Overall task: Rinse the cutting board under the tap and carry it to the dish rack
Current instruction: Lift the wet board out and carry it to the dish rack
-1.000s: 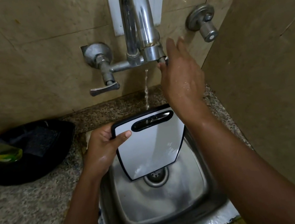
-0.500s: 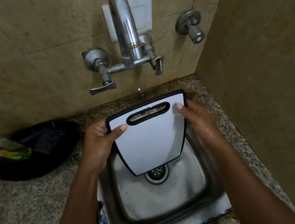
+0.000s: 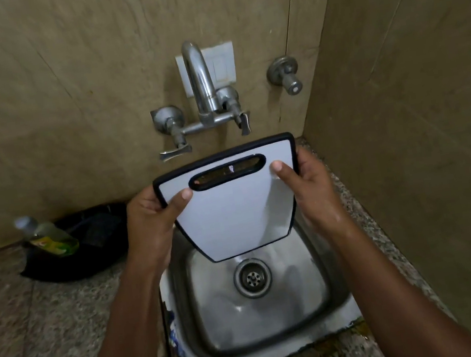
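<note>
Both hands grip the cutting board (image 3: 234, 209) by its upper corners: our left hand (image 3: 149, 220) on the left edge, our right hand (image 3: 307, 188) on the right, thumbs pressed on its white face. We hold it tilted above the steel sink (image 3: 337, 292), below the tap (image 3: 200, 84). On the worktop (image 3: 51, 333) to the left, a bottle (image 3: 46, 236) with a yellow-green label lies in a black basin (image 3: 85, 259); we cannot read its writing.
</note>
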Motion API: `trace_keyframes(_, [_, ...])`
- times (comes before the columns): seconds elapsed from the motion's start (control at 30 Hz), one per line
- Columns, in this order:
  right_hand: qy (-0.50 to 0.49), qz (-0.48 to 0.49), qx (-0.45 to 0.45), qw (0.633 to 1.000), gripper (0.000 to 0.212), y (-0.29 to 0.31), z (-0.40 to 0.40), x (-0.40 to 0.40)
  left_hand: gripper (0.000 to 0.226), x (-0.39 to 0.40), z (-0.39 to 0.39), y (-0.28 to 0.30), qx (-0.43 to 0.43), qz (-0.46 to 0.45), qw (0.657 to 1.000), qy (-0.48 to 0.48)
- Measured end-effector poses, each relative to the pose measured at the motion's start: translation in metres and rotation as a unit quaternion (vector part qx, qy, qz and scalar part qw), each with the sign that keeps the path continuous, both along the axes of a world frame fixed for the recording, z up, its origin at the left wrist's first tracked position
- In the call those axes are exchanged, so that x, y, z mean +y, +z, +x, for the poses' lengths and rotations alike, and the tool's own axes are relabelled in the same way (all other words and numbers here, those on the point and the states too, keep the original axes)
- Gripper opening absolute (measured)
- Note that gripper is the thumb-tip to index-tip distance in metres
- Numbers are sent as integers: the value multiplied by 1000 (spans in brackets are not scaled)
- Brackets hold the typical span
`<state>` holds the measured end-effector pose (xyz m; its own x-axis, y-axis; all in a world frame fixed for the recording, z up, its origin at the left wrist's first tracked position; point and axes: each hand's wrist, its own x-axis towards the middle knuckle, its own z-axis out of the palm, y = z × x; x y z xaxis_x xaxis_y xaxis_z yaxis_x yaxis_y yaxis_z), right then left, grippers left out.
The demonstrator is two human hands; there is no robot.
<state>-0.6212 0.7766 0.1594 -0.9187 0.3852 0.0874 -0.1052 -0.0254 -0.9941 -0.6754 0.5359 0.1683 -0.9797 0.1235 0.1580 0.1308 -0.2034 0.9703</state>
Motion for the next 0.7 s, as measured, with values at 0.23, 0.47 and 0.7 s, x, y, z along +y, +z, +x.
trace_keyframes(0.23, [-19, -40, 26, 999, 24, 13, 20, -19, 27, -12, 17, 26, 31, -23, 999, -13])
trace_keyframes(0.47, [-45, -78, 68, 994, 17, 30, 47, -45, 28, -34, 35, 45, 44, -34, 998, -38])
trace_keyframes(0.7, [-38, -84, 87, 992, 26, 56, 69, -71, 40, -51, 58, 48, -12, 5, 998, -68])
